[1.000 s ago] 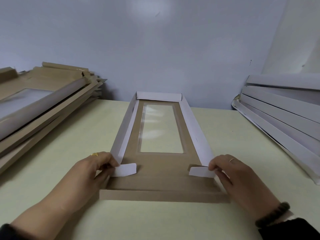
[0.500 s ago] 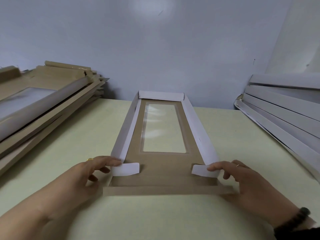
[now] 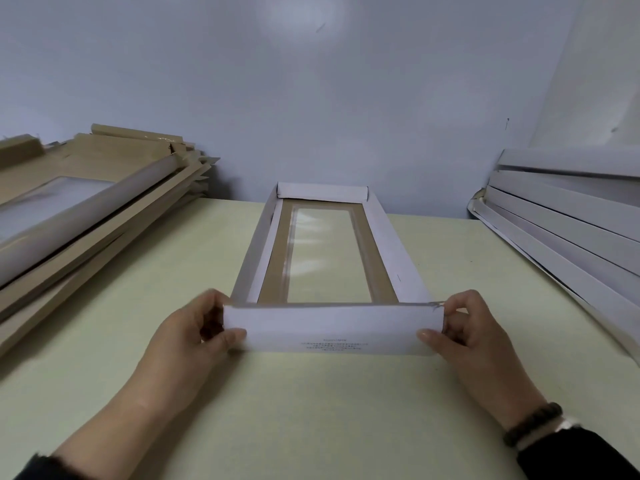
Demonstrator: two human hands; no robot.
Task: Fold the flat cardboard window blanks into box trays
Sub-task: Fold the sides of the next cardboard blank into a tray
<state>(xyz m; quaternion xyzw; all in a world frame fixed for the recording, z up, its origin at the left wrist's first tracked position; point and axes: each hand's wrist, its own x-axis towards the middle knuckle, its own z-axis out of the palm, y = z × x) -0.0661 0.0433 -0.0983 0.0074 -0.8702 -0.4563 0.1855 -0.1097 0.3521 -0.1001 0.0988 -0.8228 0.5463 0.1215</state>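
A long cardboard window tray (image 3: 388, 237) lies on the pale green table, brown inside, white outside, with a clear film window (image 3: 327, 258) in its floor. Both long sides and the far end wall stand upright. The near end flap (image 3: 332, 329), white with small grey print, stands raised across the tray's front. My left hand (image 3: 194, 337) pinches its left end, thumb on the front face and fingers behind. My right hand (image 3: 471, 334) pinches its right end the same way.
A leaning pile of brown flat blanks (image 3: 90, 216) fills the table's left side. White folded trays (image 3: 561, 216) are stacked along the right wall. The grey back wall stands just behind the tray's far end.
The near end flap has come up from flat on the table to upright. Both hands have left the small white corner tabs, which are now hidden behind the flap, and hold its ends.
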